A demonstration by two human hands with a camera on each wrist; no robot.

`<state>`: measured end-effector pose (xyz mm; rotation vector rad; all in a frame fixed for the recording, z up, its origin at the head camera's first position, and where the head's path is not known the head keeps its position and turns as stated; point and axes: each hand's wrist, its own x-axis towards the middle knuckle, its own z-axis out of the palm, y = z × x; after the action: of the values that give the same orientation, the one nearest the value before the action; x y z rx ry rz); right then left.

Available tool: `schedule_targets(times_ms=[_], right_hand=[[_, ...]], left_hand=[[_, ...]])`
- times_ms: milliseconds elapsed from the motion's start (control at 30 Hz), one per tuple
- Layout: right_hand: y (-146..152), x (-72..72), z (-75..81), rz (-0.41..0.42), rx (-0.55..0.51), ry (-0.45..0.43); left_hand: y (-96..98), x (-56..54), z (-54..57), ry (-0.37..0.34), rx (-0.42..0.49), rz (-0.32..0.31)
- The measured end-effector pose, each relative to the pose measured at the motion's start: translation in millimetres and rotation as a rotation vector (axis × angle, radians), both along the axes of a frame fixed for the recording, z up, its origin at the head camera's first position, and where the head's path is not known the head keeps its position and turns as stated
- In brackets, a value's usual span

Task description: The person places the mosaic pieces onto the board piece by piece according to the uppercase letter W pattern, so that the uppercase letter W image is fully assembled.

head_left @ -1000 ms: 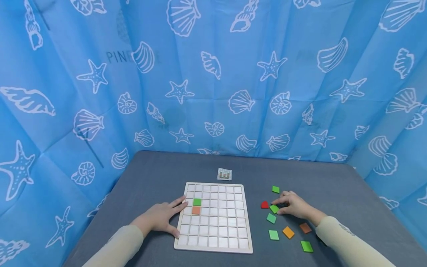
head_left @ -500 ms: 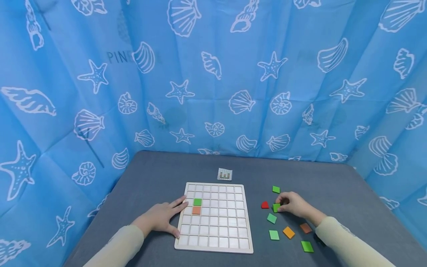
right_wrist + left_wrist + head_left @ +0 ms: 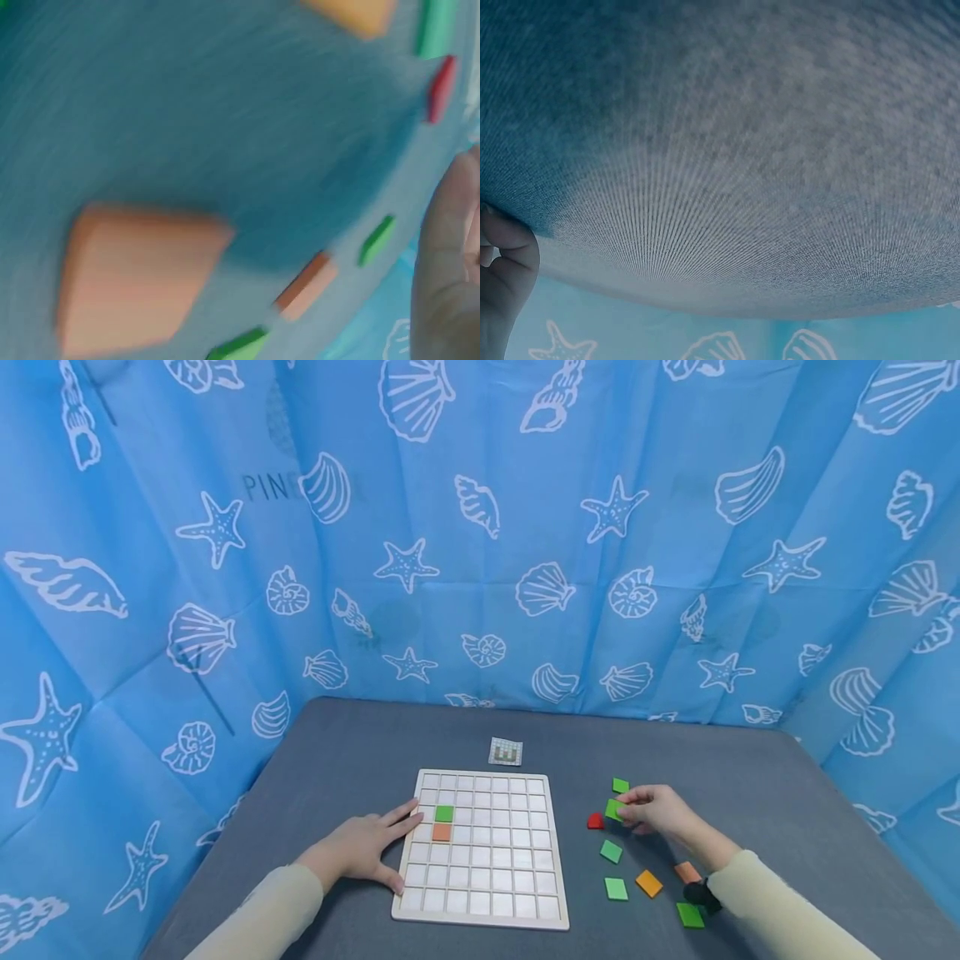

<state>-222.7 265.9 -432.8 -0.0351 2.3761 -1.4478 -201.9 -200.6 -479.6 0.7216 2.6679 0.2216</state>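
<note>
A blue curtain [image 3: 525, 527] backs the grey surface [image 3: 360, 735]; the spread left hand [image 3: 366, 847] touches one board [image 3: 491, 857] (two tiles [image 3: 444, 814] inside); the right hand [image 3: 662, 812] pinches one green tile [image 3: 612, 810].

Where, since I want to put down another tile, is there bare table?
Beyond the board, on either side of the patterned card, the table is bare; a narrower free strip runs between board and red piece. It is crowded around the right hand, which holds a green tile, with loose tiles nearby.
</note>
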Motion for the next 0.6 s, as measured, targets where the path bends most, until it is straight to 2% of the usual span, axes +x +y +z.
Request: schedule_targets(times_ms=[100,200,433,600], right_hand=[[-5.3,0.4,5.8,-0.049,-0.143,-0.081],[-11.5,0.0,10.3,-0.057,-0.251,-0.135],[-30.1,0.3,19.3,-0.091,-0.274,-0.178],[-45.3,-0.2,22.2,-0.131,-0.301,-0.174]], left_hand=[[0.0,0.5,0.8,-0.001,0.000,0.001],[-0.9,0.7,-0.2,0.002,0.001,0.002],[-1.5,1.1,-1.4,-0.008,0.004,-0.006],[-1.2,1.0,0.8,0.000,0.005,-0.009]])
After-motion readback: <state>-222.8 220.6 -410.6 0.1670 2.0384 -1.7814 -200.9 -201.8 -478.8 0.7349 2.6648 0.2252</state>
